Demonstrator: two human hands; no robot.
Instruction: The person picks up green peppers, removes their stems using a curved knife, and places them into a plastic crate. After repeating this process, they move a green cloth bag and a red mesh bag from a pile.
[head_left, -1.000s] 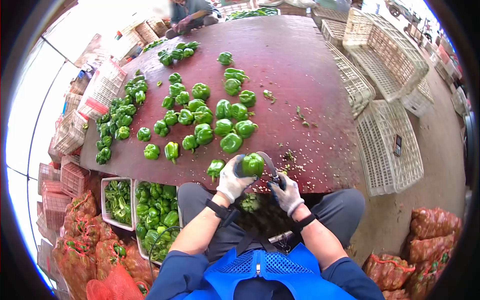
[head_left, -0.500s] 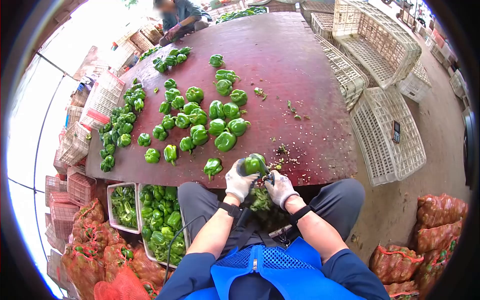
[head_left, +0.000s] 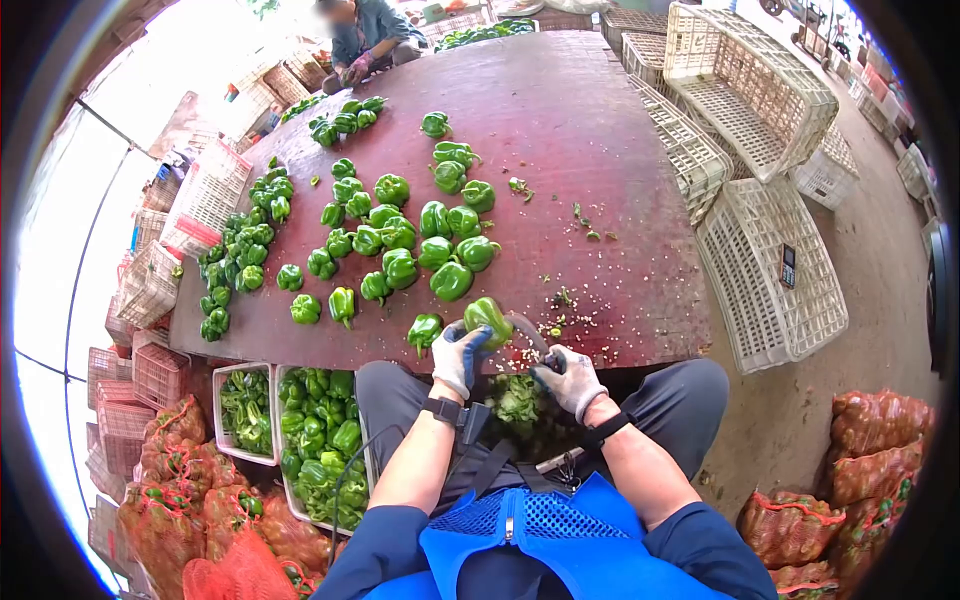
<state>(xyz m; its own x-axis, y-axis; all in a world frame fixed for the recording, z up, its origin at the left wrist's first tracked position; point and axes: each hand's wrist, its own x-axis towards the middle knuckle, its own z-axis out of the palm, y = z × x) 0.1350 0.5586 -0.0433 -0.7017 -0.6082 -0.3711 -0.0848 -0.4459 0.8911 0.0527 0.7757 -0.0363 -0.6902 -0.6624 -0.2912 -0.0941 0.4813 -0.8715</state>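
My left hand (head_left: 457, 356), in a white and blue-grey glove, holds a green pepper (head_left: 487, 319) over the near edge of the red table (head_left: 560, 120). Gloved as well, my right hand (head_left: 572, 381) is closed round a small knife (head_left: 528, 330), whose curved blade points up and left beside the pepper. Several green peppers (head_left: 452, 281) lie on the table beyond my hands, and one pepper (head_left: 424, 331) rests just left of the held one. White seeds and green scraps (head_left: 558, 330) are scattered right of the pepper. Below my hands are leafy green trimmings (head_left: 514, 398).
Crates of peppers (head_left: 318, 430) and green pieces (head_left: 243, 412) stand at my left knee. Filled red mesh sacks (head_left: 190, 490) lie lower left, others (head_left: 795, 530) lower right. A phone (head_left: 788, 266) lies on a plastic crate (head_left: 745, 300) at right. Another person (head_left: 365, 35) sits at the far left.
My hands have moved apart. The held pepper has shifted left and turned, and the knife blade now shows. The other person's hands have shifted slightly.
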